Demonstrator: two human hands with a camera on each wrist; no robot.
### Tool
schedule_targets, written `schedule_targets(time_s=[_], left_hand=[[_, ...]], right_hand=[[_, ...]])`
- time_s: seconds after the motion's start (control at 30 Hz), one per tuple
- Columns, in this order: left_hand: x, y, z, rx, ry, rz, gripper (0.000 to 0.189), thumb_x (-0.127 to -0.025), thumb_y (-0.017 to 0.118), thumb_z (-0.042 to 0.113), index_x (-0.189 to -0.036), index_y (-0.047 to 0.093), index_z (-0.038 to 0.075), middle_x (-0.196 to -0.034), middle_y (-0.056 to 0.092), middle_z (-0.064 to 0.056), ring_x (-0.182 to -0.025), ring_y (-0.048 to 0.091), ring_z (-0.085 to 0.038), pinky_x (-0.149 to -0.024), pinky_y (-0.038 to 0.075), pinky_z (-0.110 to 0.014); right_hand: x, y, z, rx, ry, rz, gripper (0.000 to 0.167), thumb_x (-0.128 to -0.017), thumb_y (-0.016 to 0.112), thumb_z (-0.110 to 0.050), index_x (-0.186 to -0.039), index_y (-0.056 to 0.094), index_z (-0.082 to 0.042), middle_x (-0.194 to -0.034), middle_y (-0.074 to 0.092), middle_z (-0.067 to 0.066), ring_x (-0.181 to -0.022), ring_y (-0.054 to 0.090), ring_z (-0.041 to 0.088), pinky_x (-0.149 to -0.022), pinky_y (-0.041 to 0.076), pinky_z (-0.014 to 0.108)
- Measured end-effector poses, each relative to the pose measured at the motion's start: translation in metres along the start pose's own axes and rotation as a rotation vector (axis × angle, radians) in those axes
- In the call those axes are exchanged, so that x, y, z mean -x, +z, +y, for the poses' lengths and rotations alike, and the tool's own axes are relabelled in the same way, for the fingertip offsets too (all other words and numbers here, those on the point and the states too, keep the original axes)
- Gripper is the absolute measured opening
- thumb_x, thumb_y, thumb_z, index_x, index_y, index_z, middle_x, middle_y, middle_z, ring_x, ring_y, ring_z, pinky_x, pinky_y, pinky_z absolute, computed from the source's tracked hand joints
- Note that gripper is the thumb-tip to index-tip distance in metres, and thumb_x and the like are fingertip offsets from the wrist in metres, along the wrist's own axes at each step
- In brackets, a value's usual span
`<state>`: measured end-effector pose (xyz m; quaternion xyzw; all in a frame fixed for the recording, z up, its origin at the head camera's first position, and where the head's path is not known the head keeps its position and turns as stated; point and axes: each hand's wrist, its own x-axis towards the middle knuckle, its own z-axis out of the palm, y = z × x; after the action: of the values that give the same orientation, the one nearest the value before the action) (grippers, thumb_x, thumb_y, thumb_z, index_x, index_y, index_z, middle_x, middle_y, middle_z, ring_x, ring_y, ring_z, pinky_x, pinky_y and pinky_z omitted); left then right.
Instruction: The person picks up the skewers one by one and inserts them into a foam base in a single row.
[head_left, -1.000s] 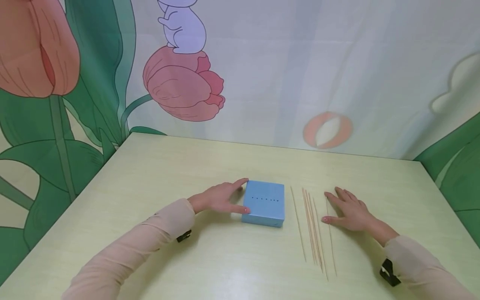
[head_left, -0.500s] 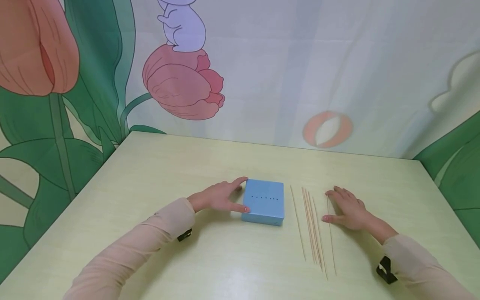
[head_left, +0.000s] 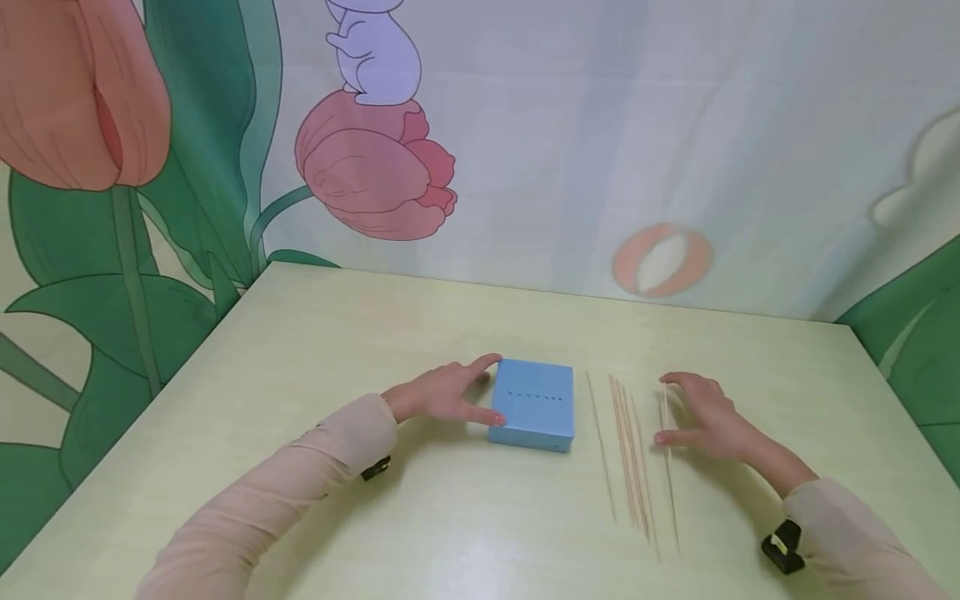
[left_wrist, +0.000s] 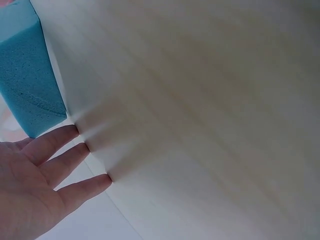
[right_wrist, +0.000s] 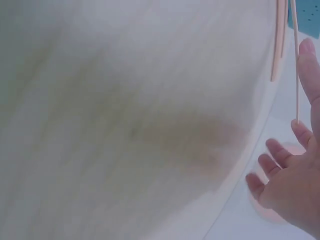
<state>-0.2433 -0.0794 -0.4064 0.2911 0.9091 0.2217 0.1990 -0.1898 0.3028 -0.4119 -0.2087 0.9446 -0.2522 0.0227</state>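
Left hand: grip spread, thumb and index finger at near-left and far-left corners of blue block. Block flat, around middle of desk, row of small holes across top. Right hand: grip pinching thin stick, index finger at far end, thumb nearer along shaft; far end raised. Between block and held stick: stick cluster, lone stick left of it, pointing near to far.

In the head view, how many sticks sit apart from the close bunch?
2: one stick between the blue block and the bunch, another stick right of the bunch, at the right hand. No other seems hidden.
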Motion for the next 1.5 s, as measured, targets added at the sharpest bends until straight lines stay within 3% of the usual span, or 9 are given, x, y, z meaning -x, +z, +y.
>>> schedule_targets(time_s=[0.13, 0.23, 0.37, 0.57, 0.7, 0.83, 1.0, 1.5], left_hand=[[-0.001, 0.001, 0.000, -0.008, -0.007, 0.000, 0.098, -0.073, 0.060, 0.064, -0.146, 0.013, 0.020, -0.140, 0.041, -0.008, -0.129, 0.034, -0.026, -0.101, 0.030, -0.044], [0.001, 0.000, 0.000, -0.006, -0.011, -0.001, 0.097, -0.073, 0.061, 0.064, -0.146, 0.013, 0.021, -0.139, 0.041, -0.008, -0.129, 0.034, -0.026, -0.101, 0.030, -0.043], [0.001, 0.000, 0.000, -0.001, -0.010, 0.002, 0.097, -0.073, 0.061, 0.064, -0.146, 0.014, 0.020, -0.139, 0.041, -0.009, -0.129, 0.034, -0.026, -0.101, 0.030, -0.043], [0.002, 0.004, -0.001, -0.011, -0.016, -0.008, 0.097, -0.073, 0.060, 0.065, -0.146, 0.014, 0.021, -0.139, 0.041, -0.009, -0.129, 0.035, -0.026, -0.101, 0.030, -0.044], [0.001, 0.005, 0.000, -0.006, -0.009, -0.013, 0.098, -0.073, 0.061, 0.064, -0.146, 0.014, 0.020, -0.139, 0.040, -0.011, -0.129, 0.034, -0.027, -0.101, 0.030, -0.045], [0.000, 0.006, 0.000, -0.003, -0.010, -0.015, 0.098, -0.073, 0.062, 0.064, -0.146, 0.014, 0.019, -0.139, 0.041, -0.011, -0.129, 0.033, -0.028, -0.101, 0.030, -0.046], [-0.001, 0.008, 0.000, -0.001, -0.011, -0.014, 0.099, -0.072, 0.062, 0.065, -0.146, 0.014, 0.019, -0.139, 0.041, -0.011, -0.129, 0.033, -0.029, -0.101, 0.030, -0.046], [-0.002, 0.001, 0.003, -0.012, -0.025, 0.004, 0.099, -0.070, 0.061, 0.067, -0.145, 0.015, 0.022, -0.140, 0.039, -0.010, -0.129, 0.034, -0.027, -0.099, 0.031, -0.044]], right_hand=[[-0.001, -0.001, 0.000, -0.049, -0.031, 0.040, 0.076, -0.072, 0.078, -0.024, -0.127, 0.035, 0.006, -0.105, 0.049, 0.017, -0.096, 0.045, 0.031, -0.081, 0.038, 0.045], [-0.003, -0.002, -0.004, -0.100, -0.052, 0.067, 0.070, -0.074, 0.075, -0.015, -0.127, 0.033, 0.007, -0.083, 0.055, 0.004, -0.072, 0.051, 0.014, -0.066, 0.044, 0.029], [-0.002, -0.001, -0.009, -0.233, -0.023, 0.099, 0.062, -0.081, 0.068, -0.007, -0.130, 0.032, 0.006, -0.069, 0.059, 0.003, -0.055, 0.051, 0.008, -0.053, 0.045, 0.025], [0.000, 0.003, -0.017, -0.434, 0.102, 0.140, 0.061, -0.085, 0.064, -0.007, -0.136, 0.032, -0.001, -0.076, 0.062, 0.022, -0.054, 0.057, 0.016, -0.052, 0.050, 0.031], [0.000, 0.002, -0.024, -0.509, 0.139, 0.184, 0.064, -0.085, 0.063, -0.007, -0.139, 0.029, -0.003, -0.079, 0.061, 0.026, -0.055, 0.060, 0.021, -0.053, 0.051, 0.031], [-0.002, -0.001, -0.031, -0.558, 0.125, 0.244, 0.063, -0.085, 0.063, -0.007, -0.138, 0.030, -0.002, -0.076, 0.063, 0.014, -0.057, 0.061, 0.025, -0.053, 0.052, 0.031], [-0.004, -0.006, -0.041, -0.608, 0.103, 0.299, 0.060, -0.087, 0.061, -0.005, -0.138, 0.030, 0.000, -0.072, 0.064, -0.005, -0.057, 0.062, 0.020, -0.052, 0.052, 0.029], [-0.023, -0.025, -0.078, -0.641, 0.010, 0.492, 0.060, -0.084, 0.063, -0.001, -0.137, 0.037, -0.007, -0.073, 0.066, -0.008, -0.056, 0.062, 0.011, -0.054, 0.051, 0.024]])
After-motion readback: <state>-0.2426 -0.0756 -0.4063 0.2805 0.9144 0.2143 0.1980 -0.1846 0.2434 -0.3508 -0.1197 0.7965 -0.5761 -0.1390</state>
